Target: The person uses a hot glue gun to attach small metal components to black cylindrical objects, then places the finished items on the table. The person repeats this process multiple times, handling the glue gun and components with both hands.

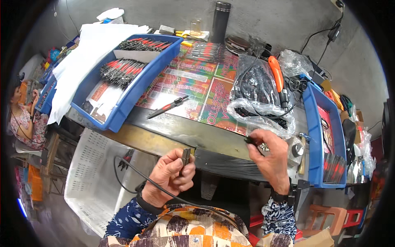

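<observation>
My left hand (173, 175), near the bench's front edge, is closed round a small dark rectangular piece (186, 156) that stands up between thumb and fingers. A grey cable (164, 191) crosses in front of that wrist. Over the metal strip of the bench to the right, my right hand (270, 158) pinches a small black part (249, 140), mostly hidden by the fingertips. Between and beyond the hands lies a slim black-and-red pen-like tool (168, 107). Close past my right hand is an open plastic bag (263, 113) of black parts.
Blue trays stand left (123, 105) and right (311, 136), holding black-and-red pieces. An orange-handled power screwdriver (276, 74) hangs over the bags. A black cylinder (221, 22) stands at the wall. Below left is a white plastic crate (84, 173). Another person (29, 121) sits far left.
</observation>
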Tool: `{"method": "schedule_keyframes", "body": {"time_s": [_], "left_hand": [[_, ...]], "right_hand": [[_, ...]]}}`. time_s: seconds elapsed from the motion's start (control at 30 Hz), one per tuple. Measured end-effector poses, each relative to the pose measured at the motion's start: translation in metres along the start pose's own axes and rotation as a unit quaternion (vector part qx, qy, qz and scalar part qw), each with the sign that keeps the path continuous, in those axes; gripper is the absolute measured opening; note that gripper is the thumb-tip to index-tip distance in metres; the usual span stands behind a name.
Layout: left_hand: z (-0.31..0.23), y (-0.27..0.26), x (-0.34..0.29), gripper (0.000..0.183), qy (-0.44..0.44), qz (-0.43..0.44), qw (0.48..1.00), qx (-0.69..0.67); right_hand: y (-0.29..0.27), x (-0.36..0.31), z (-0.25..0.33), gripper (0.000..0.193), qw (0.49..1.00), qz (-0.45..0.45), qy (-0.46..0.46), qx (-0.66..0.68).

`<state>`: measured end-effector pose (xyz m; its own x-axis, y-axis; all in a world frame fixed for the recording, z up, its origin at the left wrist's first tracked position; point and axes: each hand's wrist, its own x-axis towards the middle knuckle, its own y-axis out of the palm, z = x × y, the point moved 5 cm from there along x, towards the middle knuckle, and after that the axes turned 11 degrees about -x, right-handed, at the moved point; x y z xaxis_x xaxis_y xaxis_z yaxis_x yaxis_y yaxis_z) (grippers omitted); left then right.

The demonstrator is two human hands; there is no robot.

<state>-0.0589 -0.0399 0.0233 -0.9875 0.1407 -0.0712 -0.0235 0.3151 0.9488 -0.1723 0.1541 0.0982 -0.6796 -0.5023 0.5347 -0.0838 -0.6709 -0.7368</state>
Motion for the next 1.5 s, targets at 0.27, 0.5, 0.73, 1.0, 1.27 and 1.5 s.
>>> {"method": "schedule_keyframes", "body": {"time_s": [0.27,0.5,0.73,1.0,1.27,1.5], "left_hand": [[0.025,-0.014,-0.016,0.025,-0.055,-0.02,0.993,-0.099],[0.028,-0.024,-0.025,0.028,-0.045,-0.043,0.99,-0.13],[0.027,-0.035,-0.033,0.029,-0.043,-0.064,0.986,-0.149],[0.025,-0.04,-0.041,0.026,-0.03,-0.099,0.985,-0.141],[0.023,-0.033,-0.045,0.019,-0.011,-0.139,0.972,0.188],[0.02,-0.016,-0.045,0.016,0.112,-0.056,0.846,0.518]], "right_hand": [[0.018,-0.03,0.01,0.021,0.995,0.026,0.058,0.078],[0.032,-0.03,0.012,0.022,0.998,0.033,0.002,-0.048],[0.039,-0.03,0.016,0.023,0.999,0.03,0.011,-0.035],[0.042,-0.039,0.03,0.022,0.99,0.05,0.075,0.111],[0.058,-0.068,0.041,0.025,0.871,0.19,0.252,0.378],[0.066,-0.086,0.039,0.024,0.819,0.171,0.304,0.456]]}}
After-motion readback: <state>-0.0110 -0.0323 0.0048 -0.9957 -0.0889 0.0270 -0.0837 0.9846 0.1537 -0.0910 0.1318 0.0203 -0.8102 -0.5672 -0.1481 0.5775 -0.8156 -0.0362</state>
